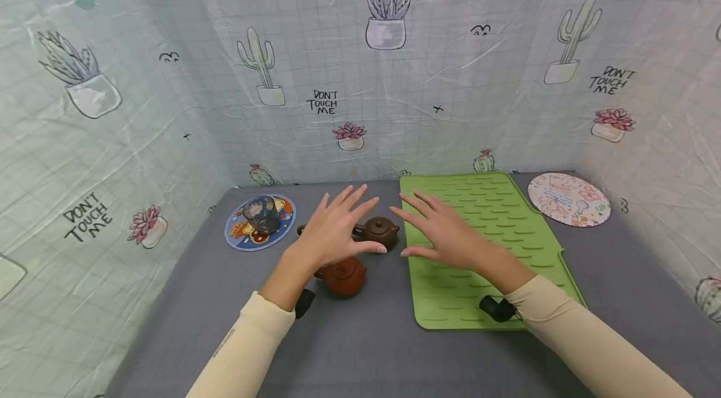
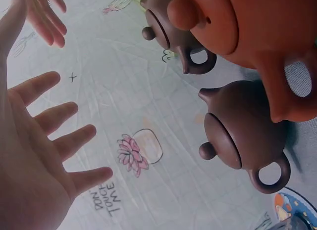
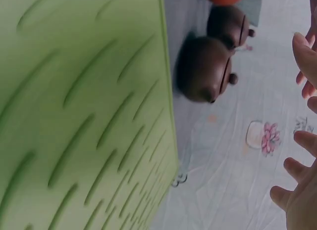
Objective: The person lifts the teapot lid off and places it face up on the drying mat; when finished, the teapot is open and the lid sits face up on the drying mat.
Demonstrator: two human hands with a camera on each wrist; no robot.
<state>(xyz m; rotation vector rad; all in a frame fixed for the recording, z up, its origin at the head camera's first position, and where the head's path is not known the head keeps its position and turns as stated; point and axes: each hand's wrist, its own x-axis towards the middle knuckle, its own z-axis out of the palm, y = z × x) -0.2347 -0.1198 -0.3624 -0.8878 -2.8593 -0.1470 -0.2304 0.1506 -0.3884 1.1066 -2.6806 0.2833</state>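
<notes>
Both hands hover in the air with fingers spread, holding nothing. The left hand [image 1: 335, 229] is above a reddish clay teapot [image 1: 345, 277] and hides most of a brown teapot [image 2: 242, 121], which shows whole in the left wrist view. To the right of these sits a darker brown teapot [image 1: 380, 231], beside the left edge of a green ridged mat [image 1: 445, 313]. Over that mat's left part is the right hand [image 1: 445, 232], its fingertips pointing toward the left hand. All the teapots stand upright with lids on, apart from the hands.
On the left, a dark patterned glass [image 1: 262, 214] rests on a round blue placemat [image 1: 235, 238]. A round pink floral placemat [image 1: 569, 201] lies at the back right. Printed cloth walls [image 1: 439, 79] enclose the grey tabletop [image 1: 372, 354] at the back and sides.
</notes>
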